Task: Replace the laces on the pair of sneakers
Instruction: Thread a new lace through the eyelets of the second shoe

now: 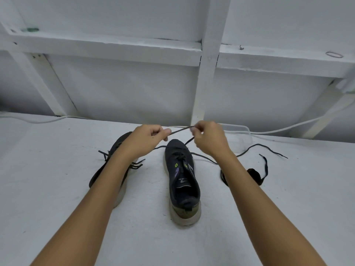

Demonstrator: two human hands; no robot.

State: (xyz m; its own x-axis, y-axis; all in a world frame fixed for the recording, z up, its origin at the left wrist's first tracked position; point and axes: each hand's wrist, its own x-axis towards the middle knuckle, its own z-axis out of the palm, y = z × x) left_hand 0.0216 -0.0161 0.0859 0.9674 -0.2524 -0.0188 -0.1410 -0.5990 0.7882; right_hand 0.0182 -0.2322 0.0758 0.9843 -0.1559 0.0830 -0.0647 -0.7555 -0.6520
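So, head view: only one camera, looking down over both my forearms at the white bench [57, 189].
Left hand: my left hand [148, 139] is raised over the toe end of the shoes, its fingers [166, 132] curled and pinching one end of a dark lace [179, 129].
Right hand: my right hand [208, 139] is just beside it, fingers [196, 129] pinching the same lace, so a short stretch runs taut between the two hands.
Middle sneaker: the dark sneaker [183, 181] stands upright between my arms, heel toward me, toe under my hands; lace crosses only the eyelets nearest the toe, and the upper ones look empty.
Lace tails: from the front of that shoe one strand rises to my fingers, another [203, 157] trails right across the bench and passes under my right wrist.
Left sneaker: the other sneaker [123, 181] lies partly hidden under my left forearm; lace ends [138, 166] stick out of it, but I cannot tell how fully it is laced.
Loose laces: a bundled dark lace [255, 175] and a long stray strand [267, 148] lie to the right, well apart from both shoes.
Progress, as I judge it: the middle shoe is just begun, most of its eyelets remain, and neither shoe is tied.
Left to do: thread upward, tie, then settle the second shoe.
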